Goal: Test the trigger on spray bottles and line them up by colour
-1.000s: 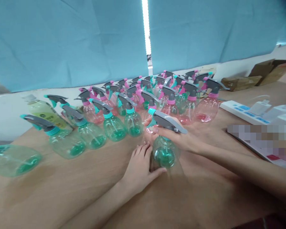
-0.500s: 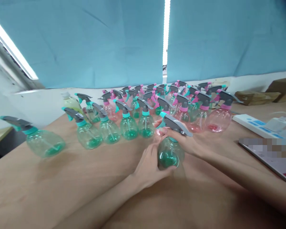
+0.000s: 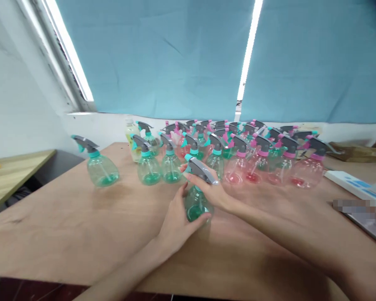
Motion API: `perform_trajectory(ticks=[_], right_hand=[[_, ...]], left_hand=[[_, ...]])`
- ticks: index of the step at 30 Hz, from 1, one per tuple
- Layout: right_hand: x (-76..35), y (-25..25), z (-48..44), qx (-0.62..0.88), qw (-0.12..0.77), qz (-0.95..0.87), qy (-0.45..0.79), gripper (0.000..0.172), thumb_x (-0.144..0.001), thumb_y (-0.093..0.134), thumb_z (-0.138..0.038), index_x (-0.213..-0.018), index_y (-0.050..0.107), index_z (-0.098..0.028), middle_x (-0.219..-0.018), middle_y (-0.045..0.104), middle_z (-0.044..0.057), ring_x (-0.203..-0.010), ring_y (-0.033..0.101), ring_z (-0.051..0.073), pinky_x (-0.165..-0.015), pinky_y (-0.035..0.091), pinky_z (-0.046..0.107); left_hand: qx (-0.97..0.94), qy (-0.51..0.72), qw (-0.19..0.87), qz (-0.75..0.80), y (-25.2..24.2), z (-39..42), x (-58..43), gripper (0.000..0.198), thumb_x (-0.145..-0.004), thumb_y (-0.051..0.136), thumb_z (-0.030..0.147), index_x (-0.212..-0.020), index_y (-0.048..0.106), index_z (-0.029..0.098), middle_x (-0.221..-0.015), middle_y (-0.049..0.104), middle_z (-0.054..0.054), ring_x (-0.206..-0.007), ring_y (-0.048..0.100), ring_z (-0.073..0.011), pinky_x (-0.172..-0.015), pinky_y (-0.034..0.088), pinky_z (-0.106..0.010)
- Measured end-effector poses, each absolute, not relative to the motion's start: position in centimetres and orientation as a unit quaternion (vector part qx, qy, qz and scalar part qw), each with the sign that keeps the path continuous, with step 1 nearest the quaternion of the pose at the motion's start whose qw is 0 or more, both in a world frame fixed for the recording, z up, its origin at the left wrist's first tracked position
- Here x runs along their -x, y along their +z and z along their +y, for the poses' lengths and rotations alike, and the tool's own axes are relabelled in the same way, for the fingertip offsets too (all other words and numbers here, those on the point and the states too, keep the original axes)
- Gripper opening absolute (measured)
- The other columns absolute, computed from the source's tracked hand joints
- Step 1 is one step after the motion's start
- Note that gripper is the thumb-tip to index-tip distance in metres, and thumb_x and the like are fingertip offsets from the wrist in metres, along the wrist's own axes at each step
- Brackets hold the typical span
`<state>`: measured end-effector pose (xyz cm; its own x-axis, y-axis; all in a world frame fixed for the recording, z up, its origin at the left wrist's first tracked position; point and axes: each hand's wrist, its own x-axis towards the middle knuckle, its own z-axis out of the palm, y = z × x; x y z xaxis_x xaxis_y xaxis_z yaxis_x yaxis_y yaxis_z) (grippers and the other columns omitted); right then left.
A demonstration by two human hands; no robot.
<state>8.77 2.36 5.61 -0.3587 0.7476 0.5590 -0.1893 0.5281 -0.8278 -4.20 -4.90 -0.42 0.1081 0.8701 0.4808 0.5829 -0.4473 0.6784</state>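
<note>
A green spray bottle point(image 3: 196, 205) with a grey trigger head point(image 3: 200, 169) stands on the wooden table point(image 3: 81, 225) in front of me. My left hand point(image 3: 175, 223) is wrapped round its round body from the left. My right hand point(image 3: 214, 193) grips its neck and trigger head from the right. Just behind it stand rows of green spray bottles point(image 3: 148, 169) and pink spray bottles point(image 3: 253, 169), all upright.
One green spray bottle point(image 3: 102, 169) stands apart at the left. A pale yellow bottle point(image 3: 131, 136) sits at the back left of the rows. A white power strip point(image 3: 352, 186) lies at the right. A lower wooden table point(image 3: 15, 171) stands at the far left. Blue curtains hang behind.
The view has swung left and pulled back. My left hand has closed round the bottle's body; one second ago it lay beside it. My right hand stays on the trigger head.
</note>
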Motion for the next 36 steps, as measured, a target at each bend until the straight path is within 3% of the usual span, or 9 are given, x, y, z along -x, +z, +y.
perform_trajectory(ticks=[5,12,15,18,23,26,30,33,36], right_hand=[[-2.9,6.1,1.0,0.178,0.497,-0.718,0.453,0.033,-0.08,0.067,-0.046,-0.101,0.064,-0.021,-0.095,0.068,0.003,-0.083,0.062,0.016,-0.076,0.05,0.03],[1.4,8.5,0.5,0.154,0.356,-0.832,0.396,0.05,-0.072,0.074,-0.051,-0.11,0.06,-0.021,-0.075,0.059,-0.003,-0.067,0.055,0.015,-0.063,0.046,0.03],[1.7,9.6,1.4,0.12,0.289,-0.893,0.322,0.066,-0.066,0.079,-0.051,-0.12,0.056,-0.021,-0.107,0.065,0.007,-0.097,0.06,0.023,-0.081,0.049,0.038],[1.7,10.6,2.5,0.125,0.297,-0.911,0.258,0.059,-0.074,0.075,-0.047,-0.122,0.056,-0.019,-0.129,0.059,0.012,-0.118,0.055,0.026,-0.096,0.045,0.043],[2.4,12.7,5.0,0.182,0.405,-0.89,0.106,0.031,-0.085,0.066,-0.033,-0.108,0.061,-0.013,-0.113,0.064,0.012,-0.108,0.059,0.024,-0.094,0.046,0.039],[3.7,13.3,6.5,0.239,0.398,-0.886,0.016,0.036,-0.085,0.065,-0.029,-0.114,0.059,-0.009,-0.12,0.061,0.017,-0.118,0.054,0.029,-0.097,0.044,0.039],[5.8,13.4,7.7,0.346,0.314,-0.881,-0.077,0.056,-0.089,0.061,-0.039,-0.131,0.048,-0.005,-0.129,0.057,0.021,-0.123,0.052,0.034,-0.1,0.04,0.043],[7.1,13.4,8.1,0.381,0.269,-0.88,-0.091,0.059,-0.091,0.058,-0.04,-0.133,0.043,-0.001,-0.12,0.063,0.024,-0.114,0.058,0.037,-0.098,0.039,0.048],[7.7,13.5,8.3,0.387,0.246,-0.885,-0.085,0.053,-0.093,0.056,-0.031,-0.134,0.042,0.0,-0.11,0.068,0.023,-0.109,0.062,0.035,-0.097,0.039,0.046]], left_hand=[[-0.701,0.41,0.051,0.581,1.5,-8.0,8.7,0.07,-0.085,0.064,0.051,-0.143,0.03,0.032,-0.136,0.054,-0.009,-0.125,0.052,-0.037,-0.098,0.047,-0.057],[-0.66,0.376,-0.085,0.645,1.4,-10.1,15.3,0.072,-0.081,0.063,0.062,-0.14,0.038,0.027,-0.127,0.058,-0.012,-0.119,0.054,-0.0411,-0.101,0.036,-0.065],[-0.652,0.386,-0.049,0.651,1.2,-10.1,17.9,0.056,-0.088,0.057,0.057,-0.133,0.044,0.027,-0.126,0.058,-0.01,-0.119,0.054,-0.0353,-0.102,0.04,-0.058],[-0.641,0.411,-0.042,0.647,1.3,-9.3,20.3,0.056,-0.088,0.057,0.056,-0.13,0.044,0.022,-0.13,0.052,-0.011,-0.124,0.05,-0.0329,-0.103,0.039,-0.053],[-0.612,0.408,-0.053,0.676,1.4,-6.7,23.4,0.066,-0.085,0.059,0.059,-0.133,0.041,0.016,-0.125,0.056,-0.015,-0.119,0.054,-0.0335,-0.098,0.044,-0.051],[-0.597,0.393,-0.083,0.694,1.8,-5.2,24.7,0.067,-0.084,0.058,0.061,-0.128,0.044,0.012,-0.119,0.06,-0.017,-0.113,0.059,-0.0344,-0.093,0.048,-0.05],[-0.599,0.375,-0.129,0.696,2.5,-3.5,26.2,0.06,-0.083,0.058,0.06,-0.12,0.052,0.013,-0.116,0.061,-0.017,-0.111,0.059,-0.0373,-0.09,0.049,-0.051],[-0.604,0.369,-0.158,0.688,3.0,-2.3,27.1,0.056,-0.081,0.063,0.057,-0.118,0.057,0.016,-0.115,0.059,-0.015,-0.114,0.055,-0.0372,-0.096,0.045,-0.052],[-0.607,0.36,-0.182,0.684,3.2,-1.5,27.4,0.055,-0.079,0.066,0.055,-0.117,0.06,0.016,-0.106,0.058,-0.013,-0.108,0.056,-0.0357,-0.095,0.044,-0.05]])
